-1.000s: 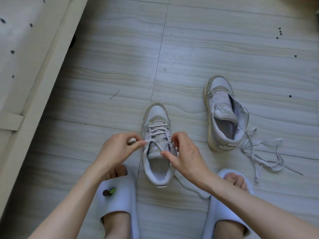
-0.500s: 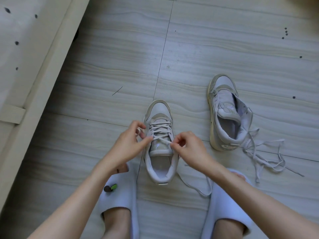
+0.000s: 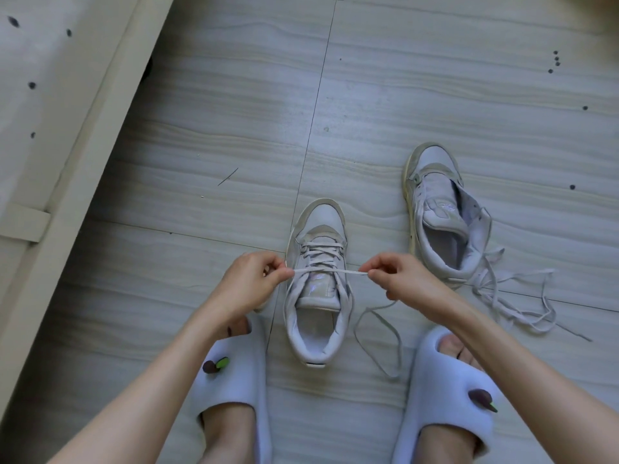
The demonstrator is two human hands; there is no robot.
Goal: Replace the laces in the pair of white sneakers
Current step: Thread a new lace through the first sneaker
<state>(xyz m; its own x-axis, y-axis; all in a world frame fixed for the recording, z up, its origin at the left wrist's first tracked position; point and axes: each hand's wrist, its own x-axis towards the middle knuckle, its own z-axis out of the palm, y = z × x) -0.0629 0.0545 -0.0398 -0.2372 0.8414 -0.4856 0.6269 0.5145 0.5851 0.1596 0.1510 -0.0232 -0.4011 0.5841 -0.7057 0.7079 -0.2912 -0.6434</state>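
Both hands are on the lace (image 3: 330,271), stretched taut straight across the near sneaker (image 3: 318,283), just above its tongue! The left hand (image 3: 249,284) pinches one end between thumb and fingertips off the shoe's left side, and the right hand (image 3: 400,279) pinches the other off its right side, with the loose tail drooping down into a loop on the floor (image 3: 234,112) beside the right slipper (image 3: 445,396). That sneaker stands upright between the two slippers, toe pointing away, criss-cross lacing already showing over the front. The second sneaker (image 3: 442,216) sits off to the right, well apart, tongue flopped open, with a tangle of loose lace (image 3: 522,306) strewn beside it
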